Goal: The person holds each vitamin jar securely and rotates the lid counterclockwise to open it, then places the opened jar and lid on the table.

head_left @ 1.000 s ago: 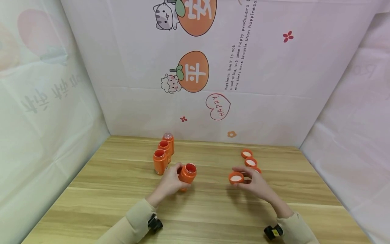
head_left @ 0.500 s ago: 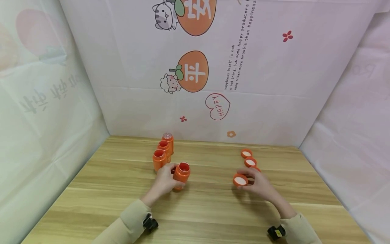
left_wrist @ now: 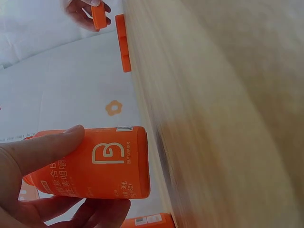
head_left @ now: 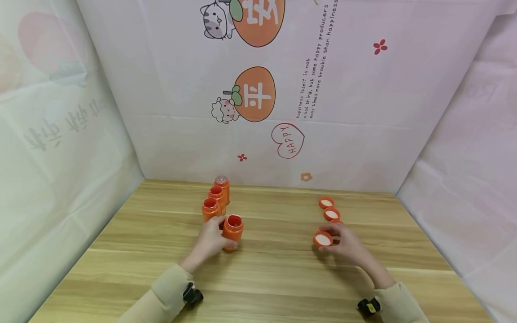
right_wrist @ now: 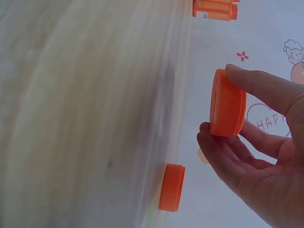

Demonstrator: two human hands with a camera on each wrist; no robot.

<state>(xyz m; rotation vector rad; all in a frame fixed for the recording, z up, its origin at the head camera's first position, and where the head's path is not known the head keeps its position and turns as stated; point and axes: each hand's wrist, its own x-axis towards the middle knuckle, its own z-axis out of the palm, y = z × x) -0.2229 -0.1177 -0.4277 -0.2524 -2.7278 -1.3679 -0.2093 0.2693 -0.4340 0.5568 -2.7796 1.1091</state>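
My left hand (head_left: pixel 210 240) grips an uncapped orange bottle (head_left: pixel 233 232) upright, close over the table. In the left wrist view the bottle (left_wrist: pixel 104 164) shows a white "B" logo, with the thumb on one side and fingers on the other. Just beyond this hand stand three more open orange bottles in a row: a near one (head_left: pixel 210 210), a middle one (head_left: pixel 216 193) and a far one (head_left: pixel 222 183). My right hand (head_left: pixel 345 242) pinches an orange cap (head_left: pixel 323 239), white inside facing up. The right wrist view shows that cap (right_wrist: pixel 228 103) between thumb and fingertips, above the table.
Caps lie in a line beyond my right hand: a far cap (head_left: pixel 326 202), a middle cap (head_left: pixel 332 213) and a third cap (head_left: pixel 336 221), partly hidden by the fingers. A wooden table (head_left: pixel 278 278) lies under everything. White printed sheets (head_left: pixel 347 152) wall the back and sides.
My left hand has carried its bottle leftward, nearer the row of bottles. My right hand has shifted slightly right with the cap, toward the line of caps.
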